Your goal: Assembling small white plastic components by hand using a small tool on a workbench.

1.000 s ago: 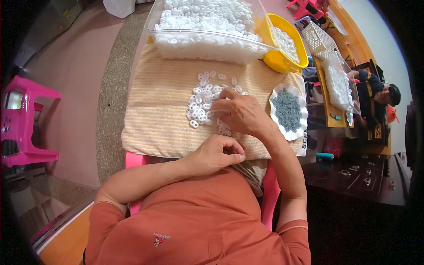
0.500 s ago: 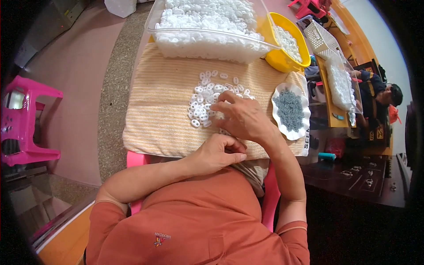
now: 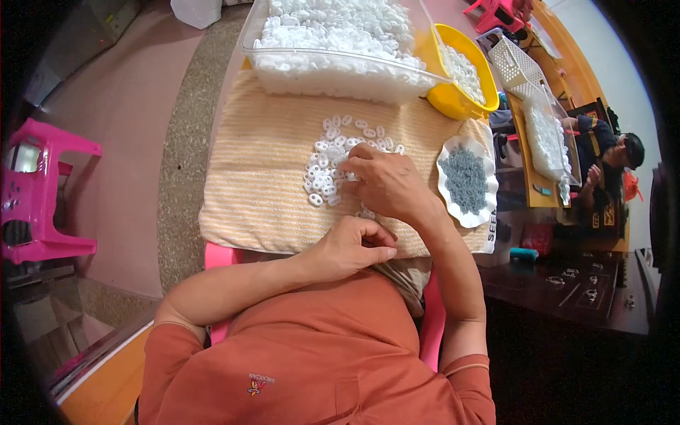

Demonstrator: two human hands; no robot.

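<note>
A loose pile of small white oval plastic pieces [image 3: 326, 164], each with two holes, lies on a yellow-striped towel [image 3: 255, 177]. Over the pile's right side, my right hand [image 3: 388, 183] bends its fingers down to the pieces. Its fingertips are partly hidden, so what it pinches does not show. Near the towel's front edge my left hand [image 3: 354, 244] is curled, its thumb pointing right. Whatever lies within those fingers cannot be seen. A few white pieces [image 3: 365, 212] sit between the two hands. To the right, a white wavy-rimmed dish [image 3: 445, 200] holds many small grey-green parts [image 3: 465, 178].
A large clear bin [image 3: 340, 58] full of white pieces stands at the towel's far side. Beside it is a yellow basin [image 3: 453, 106] with more. A pink stool [image 3: 53, 237] stands at left. At far right a person [image 3: 602, 152] sits by another clear bin [image 3: 547, 138].
The fingers of my right hand have drawn closer together over the pile, and the hand has shifted slightly. My left hand stays put. The person at far right has raised a hand.
</note>
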